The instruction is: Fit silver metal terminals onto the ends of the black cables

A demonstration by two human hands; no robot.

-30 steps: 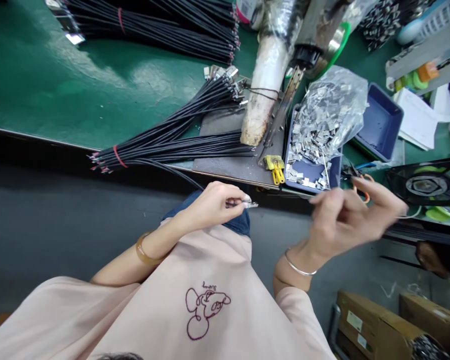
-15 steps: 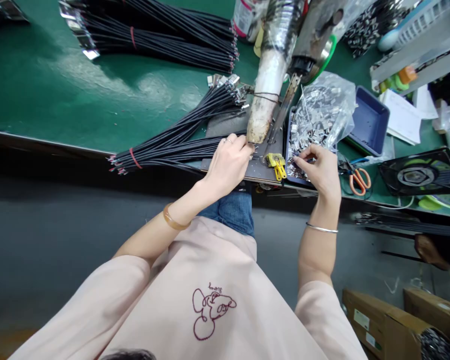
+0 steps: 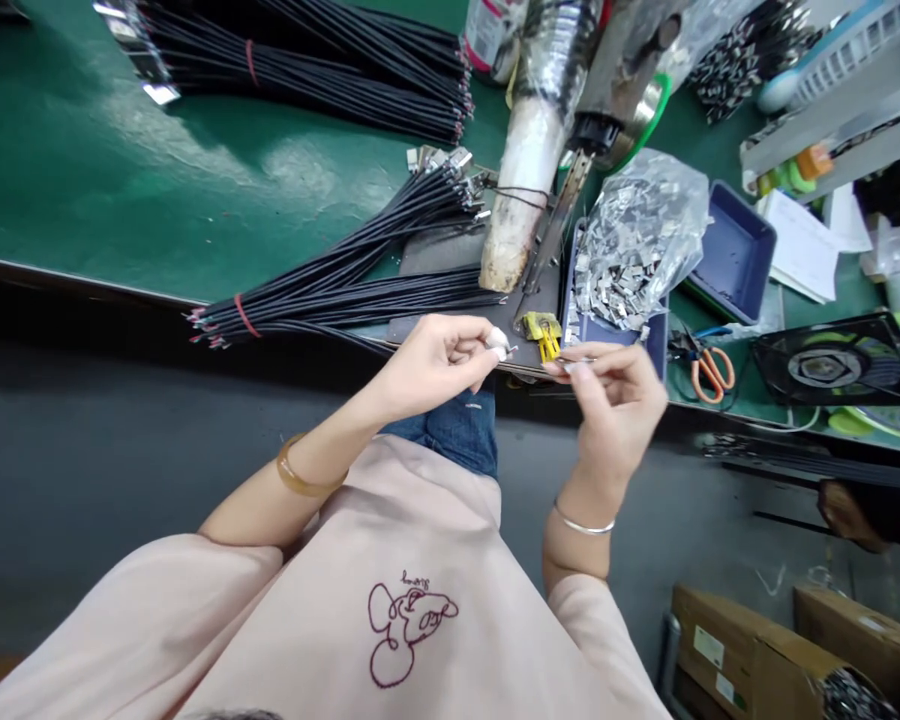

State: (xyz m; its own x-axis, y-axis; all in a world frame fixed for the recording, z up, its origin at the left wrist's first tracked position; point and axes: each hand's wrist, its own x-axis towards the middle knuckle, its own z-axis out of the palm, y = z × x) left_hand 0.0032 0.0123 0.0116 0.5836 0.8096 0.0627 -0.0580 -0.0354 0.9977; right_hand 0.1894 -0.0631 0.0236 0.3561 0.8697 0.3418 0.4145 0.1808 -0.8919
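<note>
My left hand (image 3: 436,362) is closed in a pinch on the end of a black cable, just off the front edge of the dark work plate (image 3: 457,325). My right hand (image 3: 615,395) is closed too, pinching a small metal clip (image 3: 574,365) between thumb and fingertips, a short way right of the left hand. Both hands hover over my lap, below the bench edge. A bundle of black cables (image 3: 345,285) tied with a red band lies across the plate. Right behind my right hand stands a blue tray (image 3: 656,345) of metal clips.
A taped tool (image 3: 529,170) slants down onto the plate, a small yellow clip (image 3: 544,332) near its tip. A plastic bag of metal parts (image 3: 641,225) tops the tray. Orange scissors (image 3: 709,368), a black fan (image 3: 832,365) and a second blue tray (image 3: 735,250) lie right. Cardboard boxes (image 3: 757,650) sit on the floor.
Both hands pulled back from the bench toward my lap. The right hand left the blue tray with a metal clip; the left hand came off the plate holding a cable end.
</note>
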